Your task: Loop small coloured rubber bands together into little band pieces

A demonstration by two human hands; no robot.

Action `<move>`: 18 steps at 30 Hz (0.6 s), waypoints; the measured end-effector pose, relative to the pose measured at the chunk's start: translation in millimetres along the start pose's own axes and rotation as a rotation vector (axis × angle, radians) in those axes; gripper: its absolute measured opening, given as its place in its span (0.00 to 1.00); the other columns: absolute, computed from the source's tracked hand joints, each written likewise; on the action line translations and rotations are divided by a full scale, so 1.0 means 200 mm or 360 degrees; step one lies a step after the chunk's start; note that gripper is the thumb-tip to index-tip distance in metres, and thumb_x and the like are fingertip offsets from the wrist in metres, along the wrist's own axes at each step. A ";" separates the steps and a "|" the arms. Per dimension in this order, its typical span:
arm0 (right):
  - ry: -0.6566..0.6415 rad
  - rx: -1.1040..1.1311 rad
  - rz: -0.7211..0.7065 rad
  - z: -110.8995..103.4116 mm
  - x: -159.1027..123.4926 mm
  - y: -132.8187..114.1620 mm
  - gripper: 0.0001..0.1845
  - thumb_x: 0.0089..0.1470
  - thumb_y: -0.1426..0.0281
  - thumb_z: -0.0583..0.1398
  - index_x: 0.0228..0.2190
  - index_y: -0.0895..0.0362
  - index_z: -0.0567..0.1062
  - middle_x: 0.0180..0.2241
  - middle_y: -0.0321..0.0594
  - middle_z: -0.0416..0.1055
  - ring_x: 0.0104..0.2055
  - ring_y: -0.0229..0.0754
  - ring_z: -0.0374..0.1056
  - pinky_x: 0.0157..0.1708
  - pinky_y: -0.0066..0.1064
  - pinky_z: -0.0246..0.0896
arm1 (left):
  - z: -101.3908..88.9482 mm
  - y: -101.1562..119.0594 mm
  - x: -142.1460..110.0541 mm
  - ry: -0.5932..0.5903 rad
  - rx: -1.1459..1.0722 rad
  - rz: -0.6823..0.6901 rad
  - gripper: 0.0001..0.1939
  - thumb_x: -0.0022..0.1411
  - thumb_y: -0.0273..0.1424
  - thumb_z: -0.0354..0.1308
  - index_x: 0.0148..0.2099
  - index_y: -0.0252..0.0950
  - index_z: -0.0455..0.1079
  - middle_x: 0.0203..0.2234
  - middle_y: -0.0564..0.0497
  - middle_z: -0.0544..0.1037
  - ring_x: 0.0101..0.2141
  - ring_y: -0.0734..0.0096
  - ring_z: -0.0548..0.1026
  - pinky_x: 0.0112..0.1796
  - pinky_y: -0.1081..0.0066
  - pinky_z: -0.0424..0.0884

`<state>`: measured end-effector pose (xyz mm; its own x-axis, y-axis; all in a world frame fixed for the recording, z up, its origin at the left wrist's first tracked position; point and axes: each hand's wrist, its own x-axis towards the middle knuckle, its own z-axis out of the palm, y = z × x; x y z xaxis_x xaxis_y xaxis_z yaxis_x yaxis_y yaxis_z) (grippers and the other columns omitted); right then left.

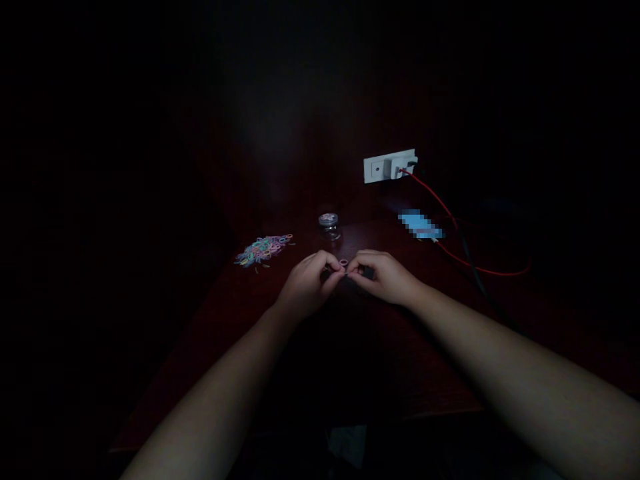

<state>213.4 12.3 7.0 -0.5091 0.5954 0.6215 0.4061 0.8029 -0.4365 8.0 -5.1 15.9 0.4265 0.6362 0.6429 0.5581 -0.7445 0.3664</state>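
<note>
My left hand (313,280) and my right hand (381,275) meet above the table, each closed in a pinch of thumb and forefinger. Their fingertips almost touch around something tiny, too small and dark to name. Just beyond the fingertips shows a small pink ring (343,263), like an elastic hair band; whether it is held or lies on the table I cannot tell. To the left of my left hand lies a loose pile of small multicoloured elastic hair bands (264,251). A small clear round jar (330,228) with a lid stands behind my hands.
The dark red table (210,360) is dimly lit. At the right rear lies a blurred blue object (420,225), joined to a red cable (460,261). A white wall socket (377,169) carries a plugged-in charger. A dark cable (473,260) hangs down on the right.
</note>
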 end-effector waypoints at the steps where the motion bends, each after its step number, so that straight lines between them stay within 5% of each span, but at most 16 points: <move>1: 0.0002 -0.0002 -0.0004 0.00 0.00 0.00 0.03 0.54 0.74 0.60 0.30 0.57 0.76 0.28 0.37 0.71 0.31 0.37 0.66 0.33 0.29 0.60 | 0.00 0.00 0.00 -0.0007 0.0007 0.0016 0.04 0.62 0.28 0.59 0.39 0.37 0.65 0.35 0.51 0.77 0.37 0.69 0.75 0.40 0.68 0.70; 7: 0.0038 0.0034 0.0008 0.00 -0.01 0.01 0.03 0.54 0.73 0.60 0.31 0.58 0.76 0.29 0.38 0.71 0.31 0.37 0.66 0.33 0.29 0.61 | -0.01 0.00 0.00 0.0019 0.0043 0.0021 0.04 0.62 0.27 0.58 0.39 0.37 0.66 0.35 0.51 0.76 0.38 0.69 0.74 0.41 0.68 0.70; 13: 0.0048 0.0051 0.0006 -0.01 0.00 0.00 0.03 0.54 0.73 0.60 0.30 0.57 0.76 0.29 0.38 0.71 0.31 0.37 0.66 0.33 0.29 0.61 | 0.01 0.02 0.00 -0.0089 0.0036 0.0006 0.14 0.59 0.31 0.62 0.47 0.39 0.68 0.38 0.49 0.76 0.37 0.68 0.74 0.38 0.68 0.71; 18: 0.0019 0.0021 -0.0029 0.00 0.00 0.01 0.03 0.54 0.72 0.61 0.29 0.57 0.77 0.27 0.38 0.71 0.32 0.38 0.66 0.34 0.30 0.60 | 0.02 -0.01 0.00 -0.0172 0.0027 0.0022 0.06 0.61 0.31 0.60 0.42 0.39 0.72 0.34 0.51 0.77 0.35 0.69 0.74 0.37 0.69 0.71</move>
<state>214.8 12.7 6.8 -0.5072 0.5802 0.6372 0.3868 0.8140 -0.4333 9.6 -3.4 12.3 0.5079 0.6446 0.5715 0.5630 -0.7505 0.3461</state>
